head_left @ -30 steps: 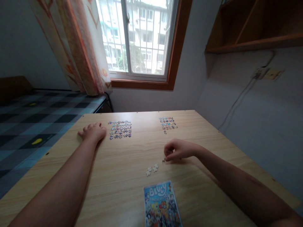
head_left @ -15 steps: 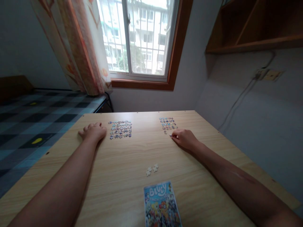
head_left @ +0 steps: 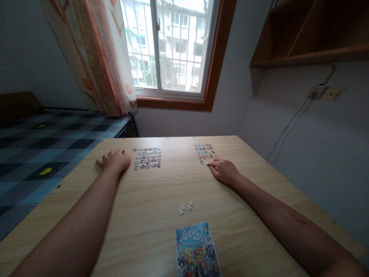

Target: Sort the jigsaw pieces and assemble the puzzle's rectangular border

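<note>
Touching the right cluster [head_left: 204,152] near the table [head_left: 161,184]'s far edge, the right hand [head_left: 225,171] is curled; whether it pinches a piece, I cannot tell; left hand [head_left: 114,161] lies flat, empty, beside the left cluster [head_left: 147,158]; two pale pieces [head_left: 185,207] lie unplaced mid-table.

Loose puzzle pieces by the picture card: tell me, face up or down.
Face down, it seems: the two loose pieces show plain white, unlike the coloured group by the left hand.

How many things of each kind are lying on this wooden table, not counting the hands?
Patches of coloured puzzle pieces: 2
Loose white pieces: 2
Picture card: 1
Total: 5
</note>
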`<action>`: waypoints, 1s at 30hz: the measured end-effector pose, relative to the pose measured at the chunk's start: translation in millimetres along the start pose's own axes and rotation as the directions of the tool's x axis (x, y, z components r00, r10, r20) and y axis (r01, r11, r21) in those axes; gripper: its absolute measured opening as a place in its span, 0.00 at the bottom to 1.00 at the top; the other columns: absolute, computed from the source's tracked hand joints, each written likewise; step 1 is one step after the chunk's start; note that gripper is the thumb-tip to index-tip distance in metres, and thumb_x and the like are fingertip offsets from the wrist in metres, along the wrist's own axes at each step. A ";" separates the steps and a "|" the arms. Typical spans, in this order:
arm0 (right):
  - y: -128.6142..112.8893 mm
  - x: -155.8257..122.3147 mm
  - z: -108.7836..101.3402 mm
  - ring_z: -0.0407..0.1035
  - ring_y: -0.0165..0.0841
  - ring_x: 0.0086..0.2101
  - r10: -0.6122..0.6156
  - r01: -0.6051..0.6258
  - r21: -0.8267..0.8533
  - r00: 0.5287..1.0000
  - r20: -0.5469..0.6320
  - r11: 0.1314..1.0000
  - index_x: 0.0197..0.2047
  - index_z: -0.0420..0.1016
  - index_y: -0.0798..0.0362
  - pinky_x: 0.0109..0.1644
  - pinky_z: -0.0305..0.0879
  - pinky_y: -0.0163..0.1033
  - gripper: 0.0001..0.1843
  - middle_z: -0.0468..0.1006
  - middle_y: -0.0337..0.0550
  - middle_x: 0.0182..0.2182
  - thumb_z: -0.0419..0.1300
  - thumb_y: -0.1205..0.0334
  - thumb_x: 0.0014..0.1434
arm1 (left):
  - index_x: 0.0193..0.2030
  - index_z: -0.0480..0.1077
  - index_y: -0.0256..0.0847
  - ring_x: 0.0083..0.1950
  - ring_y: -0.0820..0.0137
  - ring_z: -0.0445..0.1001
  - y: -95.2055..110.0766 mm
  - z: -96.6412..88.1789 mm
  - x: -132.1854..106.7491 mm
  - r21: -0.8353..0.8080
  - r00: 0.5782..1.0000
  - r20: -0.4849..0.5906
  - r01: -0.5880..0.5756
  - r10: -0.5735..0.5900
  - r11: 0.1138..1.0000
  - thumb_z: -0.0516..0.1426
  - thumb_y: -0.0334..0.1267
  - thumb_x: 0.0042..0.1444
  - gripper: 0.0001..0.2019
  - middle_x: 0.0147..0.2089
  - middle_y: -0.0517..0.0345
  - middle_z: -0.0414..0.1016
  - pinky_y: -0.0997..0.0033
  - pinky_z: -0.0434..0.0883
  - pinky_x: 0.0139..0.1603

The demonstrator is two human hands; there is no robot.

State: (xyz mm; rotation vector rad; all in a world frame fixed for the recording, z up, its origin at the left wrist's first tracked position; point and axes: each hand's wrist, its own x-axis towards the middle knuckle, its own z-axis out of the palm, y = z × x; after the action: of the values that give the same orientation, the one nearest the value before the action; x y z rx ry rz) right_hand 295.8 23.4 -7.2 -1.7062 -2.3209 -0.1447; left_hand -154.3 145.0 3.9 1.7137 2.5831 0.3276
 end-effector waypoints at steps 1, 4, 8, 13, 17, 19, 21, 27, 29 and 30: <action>-0.7 0.4 1.7 0.74 0.35 0.42 0.010 -0.010 0.001 1.000 0.002 1.000 0.51 0.82 0.47 0.43 0.65 0.35 0.17 0.81 0.44 0.44 0.52 0.58 0.70 | 0.68 0.65 0.43 0.69 0.44 0.58 -0.4 0.8 0.7 -0.006 1.000 -0.006 -0.002 0.002 1.000 0.47 0.49 0.60 0.30 0.72 0.41 0.60 0.36 0.55 0.65; -2.6 1.5 6.6 0.74 0.35 0.42 0.039 -0.039 0.006 0.999 0.005 0.999 0.55 0.80 0.47 0.44 0.66 0.35 0.19 0.81 0.45 0.44 0.50 0.57 0.71 | 0.67 0.67 0.44 0.69 0.42 0.58 -2.4 4.7 3.7 -0.025 1.000 -0.029 -0.001 0.000 1.000 0.50 0.49 0.58 0.30 0.70 0.39 0.63 0.35 0.55 0.65; -3.9 2.2 10.5 0.74 0.35 0.43 0.057 -0.057 0.008 0.998 0.001 0.998 0.58 0.78 0.46 0.45 0.66 0.35 0.20 0.80 0.44 0.45 0.49 0.56 0.72 | 0.66 0.67 0.48 0.69 0.42 0.58 -4.9 8.8 6.2 -0.038 0.999 -0.052 -0.012 0.010 0.999 0.50 0.49 0.57 0.30 0.68 0.41 0.65 0.34 0.55 0.66; -4.8 1.8 11.2 0.74 0.35 0.43 0.070 -0.070 0.000 0.998 0.000 0.998 0.59 0.77 0.45 0.44 0.66 0.35 0.20 0.80 0.44 0.45 0.49 0.56 0.72 | 0.68 0.65 0.44 0.69 0.43 0.57 -3.0 4.7 2.9 -0.023 1.000 -0.019 -0.009 0.008 1.000 0.48 0.50 0.59 0.31 0.71 0.40 0.61 0.35 0.54 0.66; -6.2 2.0 11.0 0.75 0.35 0.44 0.078 -0.078 -0.006 0.997 0.008 0.997 0.59 0.77 0.44 0.44 0.66 0.35 0.20 0.80 0.44 0.46 0.48 0.55 0.72 | 0.68 0.65 0.43 0.70 0.44 0.57 0.1 0.2 -0.4 -0.010 1.000 -0.010 -0.003 0.003 1.000 0.47 0.50 0.60 0.31 0.73 0.41 0.58 0.35 0.54 0.66; -6.4 2.2 11.5 0.75 0.35 0.44 0.084 -0.084 -0.002 0.996 0.014 0.996 0.59 0.77 0.44 0.45 0.67 0.35 0.20 0.80 0.44 0.47 0.48 0.55 0.72 | 0.68 0.65 0.43 0.70 0.45 0.57 0.8 -0.9 -0.9 -0.009 1.000 -0.002 0.002 -0.002 1.000 0.47 0.49 0.60 0.30 0.72 0.40 0.59 0.35 0.54 0.66; -5.7 2.5 12.5 0.75 0.35 0.45 0.080 -0.080 0.015 0.997 0.001 0.997 0.59 0.76 0.44 0.46 0.67 0.35 0.20 0.80 0.44 0.47 0.49 0.56 0.72 | 0.68 0.65 0.43 0.70 0.45 0.57 0.9 -1.0 -0.9 -0.003 1.000 0.007 0.007 -0.007 1.000 0.47 0.49 0.61 0.30 0.72 0.40 0.59 0.36 0.54 0.66; -6.9 -0.1 9.4 0.74 0.36 0.47 -0.005 0.025 0.144 0.990 -0.140 0.989 0.58 0.77 0.50 0.50 0.67 0.37 0.19 0.81 0.47 0.49 0.51 0.61 0.71 | 0.67 0.67 0.45 0.69 0.41 0.58 -1.3 3.1 1.9 -0.018 0.999 -0.032 -0.004 0.004 1.000 0.50 0.50 0.58 0.31 0.71 0.41 0.62 0.36 0.56 0.66; -15.1 -4.3 3.3 0.74 0.35 0.42 -0.097 0.124 0.214 0.986 -0.133 0.969 0.54 0.79 0.50 0.48 0.67 0.37 0.17 0.81 0.47 0.44 0.53 0.60 0.70 | 0.67 0.67 0.47 0.69 0.41 0.58 -2.0 4.9 3.3 -0.033 0.999 -0.047 0.000 -0.002 0.999 0.50 0.50 0.57 0.31 0.70 0.42 0.63 0.36 0.56 0.66; -21.3 -7.3 -0.6 0.74 0.33 0.38 -0.157 0.181 0.260 0.981 -0.112 0.949 0.52 0.80 0.50 0.45 0.67 0.37 0.16 0.82 0.46 0.41 0.54 0.59 0.69 | 0.66 0.68 0.47 0.69 0.41 0.58 -2.2 5.7 3.9 -0.042 0.999 -0.053 -0.001 -0.001 0.999 0.50 0.50 0.57 0.31 0.70 0.42 0.63 0.35 0.56 0.66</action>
State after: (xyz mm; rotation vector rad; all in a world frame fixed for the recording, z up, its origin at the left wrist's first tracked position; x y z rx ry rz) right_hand 277.7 10.0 -7.0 -1.3437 -2.2966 0.0595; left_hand -157.1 148.6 -1.7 1.7141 2.5931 0.4296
